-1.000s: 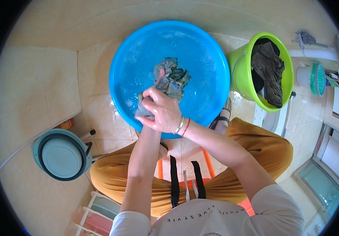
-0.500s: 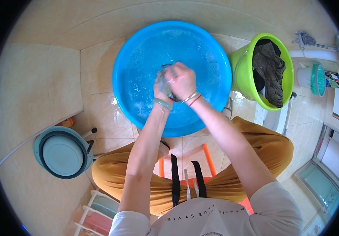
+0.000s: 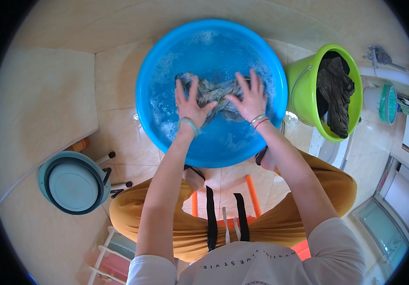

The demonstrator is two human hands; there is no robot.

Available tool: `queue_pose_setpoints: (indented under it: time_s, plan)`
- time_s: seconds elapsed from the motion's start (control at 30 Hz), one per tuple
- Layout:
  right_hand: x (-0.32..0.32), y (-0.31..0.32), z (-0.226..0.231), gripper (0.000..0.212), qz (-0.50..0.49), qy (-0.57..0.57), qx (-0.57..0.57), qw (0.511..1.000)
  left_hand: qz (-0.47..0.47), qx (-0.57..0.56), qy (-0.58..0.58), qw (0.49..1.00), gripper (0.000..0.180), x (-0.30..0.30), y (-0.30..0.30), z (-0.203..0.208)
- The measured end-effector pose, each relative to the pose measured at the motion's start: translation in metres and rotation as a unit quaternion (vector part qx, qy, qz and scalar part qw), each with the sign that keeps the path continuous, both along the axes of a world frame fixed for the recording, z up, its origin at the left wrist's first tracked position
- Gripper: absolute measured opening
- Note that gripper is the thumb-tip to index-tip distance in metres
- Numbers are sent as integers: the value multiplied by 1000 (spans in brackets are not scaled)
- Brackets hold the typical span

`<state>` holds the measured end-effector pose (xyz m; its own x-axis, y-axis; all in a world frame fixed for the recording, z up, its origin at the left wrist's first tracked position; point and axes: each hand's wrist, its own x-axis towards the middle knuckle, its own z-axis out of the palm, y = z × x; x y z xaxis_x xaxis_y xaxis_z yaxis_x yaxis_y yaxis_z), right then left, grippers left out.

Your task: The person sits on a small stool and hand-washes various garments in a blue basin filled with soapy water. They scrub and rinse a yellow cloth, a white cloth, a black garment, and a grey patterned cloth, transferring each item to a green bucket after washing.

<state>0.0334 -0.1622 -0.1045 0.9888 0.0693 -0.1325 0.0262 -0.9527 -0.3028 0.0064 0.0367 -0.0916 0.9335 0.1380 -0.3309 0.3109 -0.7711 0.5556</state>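
Note:
A wet grey cloth (image 3: 221,92), perhaps a garment, lies spread and crumpled in the soapy water of a round blue basin (image 3: 143,126). My left hand (image 3: 192,104) is over the cloth's left part, fingers spread. Over its right part is my right hand (image 3: 250,99), fingers also apart and thumb pointing inward. Neither hand is closed round the cloth; whether the palms touch it is hard to see. A pale green bangle is on my left wrist, and thin bands circle my right wrist.
Right of the basin stands a lime green bucket (image 3: 299,90) with dark wet cloth (image 3: 336,92) inside. A grey-green collapsible tub (image 3: 73,187) is at the left, above a white rack (image 3: 101,256). An orange stool (image 3: 253,194) shows between my legs. Tiled walls surround the floor.
My hands were together, squeezing the bunched cloth above the water. They have moved apart and opened, and the cloth now lies spread in the water. The view has shifted slightly.

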Motion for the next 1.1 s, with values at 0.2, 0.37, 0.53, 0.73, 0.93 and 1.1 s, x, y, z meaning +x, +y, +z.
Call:
queue_pose_setpoints:
  time_s: [0.2,0.37,0.53,0.73,0.93,1.1]
  plan:
    - [1,20,-42,69,16,94,-45,994,-68,-4,12,998,92,0,7,-59]
    - [32,3,-82,54,-102,284,50,952,23,-160,-6,987,87,8,-8,-109]
    - [15,28,-45,40,-149,-3,364,919,251,-724,160,622,67,22,-21,-61]
    - [-14,65,72,31,140,-66,383,911,270,-805,132,512,57,33,-14,-8]
    - [-42,86,113,32,275,-131,349,886,309,-782,115,529,40,12,-17,22]
    - [-33,93,118,29,207,-198,331,899,289,-794,89,528,35,3,-19,31]
